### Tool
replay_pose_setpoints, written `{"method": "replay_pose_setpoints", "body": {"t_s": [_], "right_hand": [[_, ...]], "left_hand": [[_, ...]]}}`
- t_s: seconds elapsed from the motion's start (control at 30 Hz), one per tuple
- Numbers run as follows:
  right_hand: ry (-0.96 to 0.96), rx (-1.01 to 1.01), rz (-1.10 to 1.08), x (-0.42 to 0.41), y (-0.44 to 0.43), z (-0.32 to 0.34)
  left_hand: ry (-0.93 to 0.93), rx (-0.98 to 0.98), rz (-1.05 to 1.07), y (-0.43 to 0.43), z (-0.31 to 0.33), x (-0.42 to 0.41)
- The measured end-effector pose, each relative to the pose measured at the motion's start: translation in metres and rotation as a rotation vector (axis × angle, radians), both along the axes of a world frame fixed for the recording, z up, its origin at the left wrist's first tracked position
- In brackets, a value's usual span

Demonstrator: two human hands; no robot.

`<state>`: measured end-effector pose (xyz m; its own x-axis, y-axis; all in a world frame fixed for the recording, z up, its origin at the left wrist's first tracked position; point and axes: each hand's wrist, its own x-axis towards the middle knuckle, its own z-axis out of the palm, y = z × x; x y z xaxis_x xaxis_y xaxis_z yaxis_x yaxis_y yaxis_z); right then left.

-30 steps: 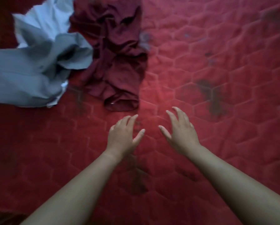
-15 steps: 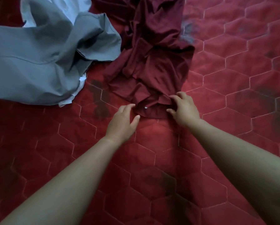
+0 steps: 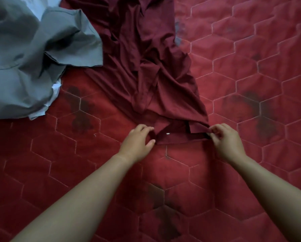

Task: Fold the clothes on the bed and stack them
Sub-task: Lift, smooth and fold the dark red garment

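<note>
Folding only just started, nothing stacked.
Just below frame centre, the near edge of the maroon garment (image 3: 146,67) is pinched at one end by the left hand (image 3: 137,143) and at the other by the right hand (image 3: 225,141), fingers narrowly curled. The garment is laid crumpled up the bed (image 3: 259,58) to the top edge. A grey garment (image 3: 32,58) is heaped at upper left. No folded piece is seen, so both are judged undone.

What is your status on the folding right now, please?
Left hand, right hand pinch maroon garment at near edge. Crumpled, not yet folded. Grey garment lies against its left side.
</note>
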<state>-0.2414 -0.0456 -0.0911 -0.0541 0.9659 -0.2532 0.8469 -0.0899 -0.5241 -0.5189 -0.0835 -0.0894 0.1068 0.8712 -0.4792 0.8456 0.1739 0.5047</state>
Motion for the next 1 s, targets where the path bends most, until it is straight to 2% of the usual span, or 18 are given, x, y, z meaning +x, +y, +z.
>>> {"method": "replay_pose_setpoints", "body": {"t_s": [0.07,0.23,0.4,0.47,0.53,0.6,0.73,0.83,0.9,1.0], "right_hand": [[-0.019,0.005,-0.026,0.017,0.004,0.004],[-0.086,0.046,-0.039,0.066,0.003,0.008],[-0.188,-0.005,-0.102,0.165,-0.003,0.010],[-0.211,0.054,-0.247,0.212,0.001,0.012],[-0.165,0.068,-0.486,0.242,0.004,0.014],[-0.061,0.010,-0.609,0.248,0.002,0.011],[0.164,-0.048,-0.690,0.215,-0.013,0.001],[0.274,-0.055,-0.761,0.187,-0.023,-0.009],[0.306,-0.057,-0.704,0.177,-0.024,-0.017],[0.316,-0.053,-0.693,0.196,-0.021,-0.023]], "left_hand": [[-0.006,-0.007,-0.033,-0.006,0.001,0.021],[-0.103,0.110,0.094,0.001,0.012,0.070],[-0.168,0.179,-0.022,0.029,0.032,0.134],[-0.184,0.230,-0.101,0.045,0.040,0.168],[-0.168,0.270,-0.201,0.066,0.045,0.205],[-0.111,0.304,-0.284,0.090,0.045,0.242],[0.108,0.366,-0.306,0.137,0.029,0.282],[0.265,0.213,-0.297,0.152,0.010,0.279],[0.222,0.185,-0.286,0.147,-0.001,0.271],[0.179,0.287,-0.255,0.134,-0.007,0.264]]}}
